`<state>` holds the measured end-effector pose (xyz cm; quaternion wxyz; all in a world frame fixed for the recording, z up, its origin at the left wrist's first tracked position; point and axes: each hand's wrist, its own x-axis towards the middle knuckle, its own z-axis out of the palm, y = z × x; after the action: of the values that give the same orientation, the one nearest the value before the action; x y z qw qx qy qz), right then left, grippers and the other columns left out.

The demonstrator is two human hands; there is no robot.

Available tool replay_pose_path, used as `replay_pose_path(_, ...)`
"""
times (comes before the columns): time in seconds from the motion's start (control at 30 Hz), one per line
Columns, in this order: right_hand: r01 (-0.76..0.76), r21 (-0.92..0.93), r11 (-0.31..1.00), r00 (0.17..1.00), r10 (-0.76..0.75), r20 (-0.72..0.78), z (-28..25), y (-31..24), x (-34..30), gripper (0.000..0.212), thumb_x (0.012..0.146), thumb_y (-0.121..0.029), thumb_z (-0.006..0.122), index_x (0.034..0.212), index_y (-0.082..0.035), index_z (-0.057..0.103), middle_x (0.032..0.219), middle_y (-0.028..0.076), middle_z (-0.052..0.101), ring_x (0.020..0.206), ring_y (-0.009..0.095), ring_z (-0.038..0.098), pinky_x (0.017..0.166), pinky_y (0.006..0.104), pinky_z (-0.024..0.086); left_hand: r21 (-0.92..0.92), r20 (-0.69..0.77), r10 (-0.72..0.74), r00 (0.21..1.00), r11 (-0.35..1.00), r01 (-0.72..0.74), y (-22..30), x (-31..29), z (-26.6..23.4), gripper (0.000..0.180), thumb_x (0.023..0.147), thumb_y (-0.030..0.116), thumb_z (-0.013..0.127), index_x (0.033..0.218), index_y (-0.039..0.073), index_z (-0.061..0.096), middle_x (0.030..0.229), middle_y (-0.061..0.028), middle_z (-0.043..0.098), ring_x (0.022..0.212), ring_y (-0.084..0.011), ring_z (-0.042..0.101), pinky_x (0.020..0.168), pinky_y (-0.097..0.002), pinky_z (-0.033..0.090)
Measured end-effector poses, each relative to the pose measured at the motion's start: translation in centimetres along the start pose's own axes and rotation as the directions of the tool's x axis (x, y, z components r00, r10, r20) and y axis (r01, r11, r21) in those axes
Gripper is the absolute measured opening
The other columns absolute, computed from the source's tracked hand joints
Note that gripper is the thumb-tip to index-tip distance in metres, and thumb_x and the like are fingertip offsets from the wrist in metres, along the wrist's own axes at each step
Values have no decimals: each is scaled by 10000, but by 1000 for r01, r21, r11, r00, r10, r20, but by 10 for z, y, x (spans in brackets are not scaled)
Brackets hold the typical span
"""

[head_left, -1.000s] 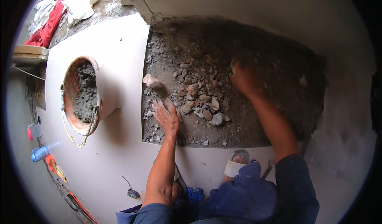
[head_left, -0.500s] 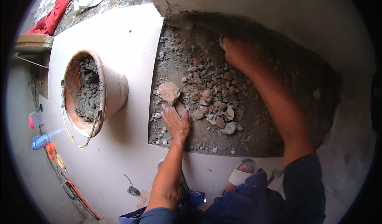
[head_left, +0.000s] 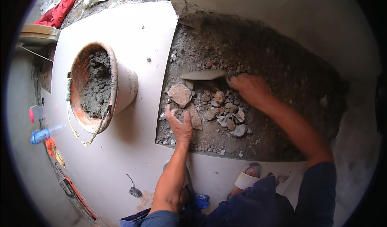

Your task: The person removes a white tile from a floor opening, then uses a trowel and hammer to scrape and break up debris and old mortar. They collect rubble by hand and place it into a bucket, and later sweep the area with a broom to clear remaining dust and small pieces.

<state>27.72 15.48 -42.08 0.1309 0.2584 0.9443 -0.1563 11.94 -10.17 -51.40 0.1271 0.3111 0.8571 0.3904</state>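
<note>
My right hand (head_left: 249,87) is closed round the handle of a trowel, whose pale blade (head_left: 203,74) points left across the far side of a heap of rubble (head_left: 223,110). Fingers apart, my left hand (head_left: 180,127) rests low at the heap's left side, holding nothing. Just beyond its fingertips sits a chunky, pale brown stone (head_left: 179,95). A flat brownish shard (head_left: 194,117) lies beside my left thumb. Loose grey dirt (head_left: 274,118) surrounds the broken pieces, and the blade hides part of them.
A worn bucket (head_left: 125,85) of wet grey mortar (head_left: 96,85) stands on pale floor tiles (head_left: 133,154) at left. Walls border the dirt patch on the far and right sides. A tape measure (head_left: 135,192), blue bottle (head_left: 39,136) and red-edged tool (head_left: 78,198) lie at lower left.
My right hand has come nearer, and the trowel blade now shows across the rubble. The far stones have been drawn together. My left hand has curled slightly; the whole view has shifted.
</note>
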Motion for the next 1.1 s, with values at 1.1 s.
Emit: replay_pose_path(1.1,-892,207,402,434,889,144,55,3,-266,418,813,-252,625,1174,-70,520,957,235,667,912,410,649,798,506,503,106,625,187,758,942,-320,15,70,-80,647,961,392,510,1365,-94,371,1361,-319,436,1287,-428,412,1086,-443,319)
